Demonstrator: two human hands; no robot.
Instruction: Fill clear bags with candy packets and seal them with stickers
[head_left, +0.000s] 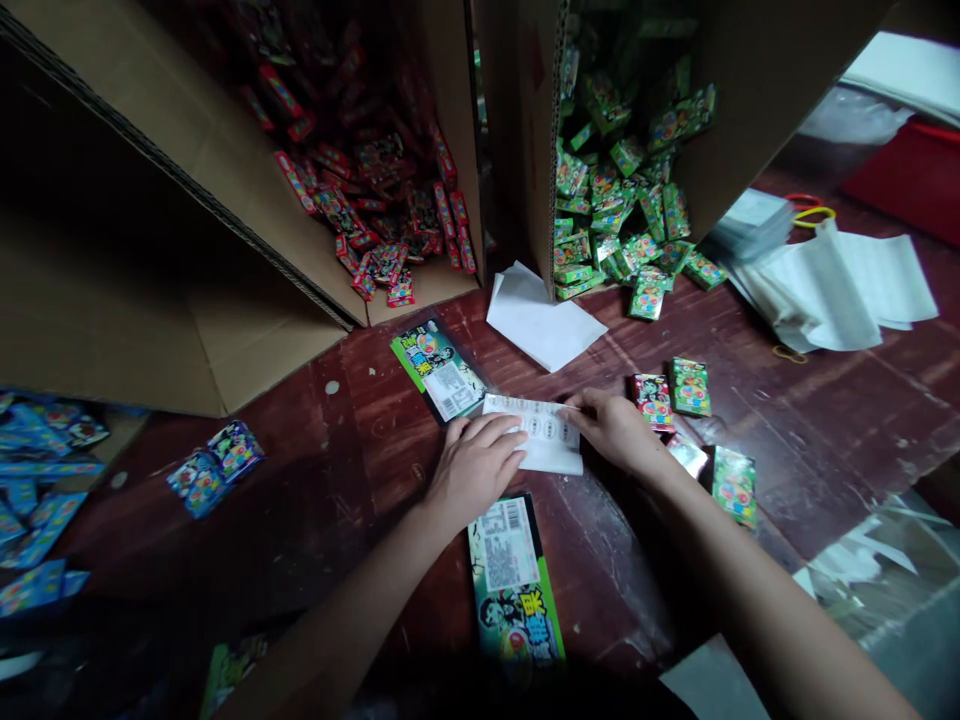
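Note:
A white sheet of round printed stickers (551, 430) lies in the middle of the table. My left hand (480, 460) rests on its left part, fingers stretched out over the paper. At its upper right edge, my right hand (611, 425) pinches the sheet between thumb and fingers; whether a single sticker is between them I cannot tell. Just beyond my left hand is a green and black printed candy package (441, 370) with a white label. A second such package (514, 580) lies nearer to me, label end towards the sheet.
Tall cartons hold red candy packs (386, 260) and green candy boxes (615, 220) at the back. Blue packs (214, 465) lie left. A red box (652, 400) and green boxes (690, 385) sit right of my hand. White papers (832, 285) lie far right, another paper (544, 320) behind.

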